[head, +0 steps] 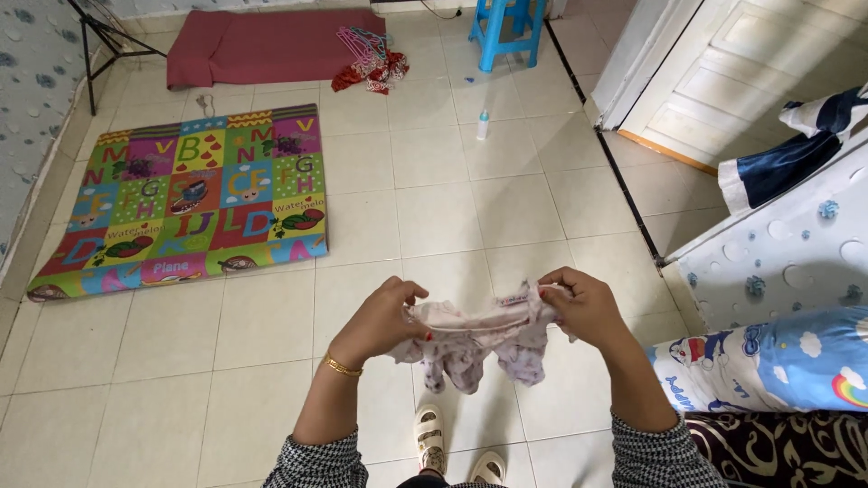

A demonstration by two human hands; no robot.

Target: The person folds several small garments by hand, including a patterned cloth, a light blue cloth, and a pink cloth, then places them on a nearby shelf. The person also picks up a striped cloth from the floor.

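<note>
A pale tiled floor (434, 208) spreads below, bearing a colourful alphabet play mat (194, 203), a dark red mattress (271, 45) and a blue plastic stool (508, 32). Above the floor, a small pink printed baby garment (479, 339) hangs stretched between two hands. The left hand (380, 321) pinches its left edge, fingers pressed together on the cloth; the right hand (583, 307) pinches the right edge likewise. A small baby bottle (483, 125) stands near the stool.
</note>
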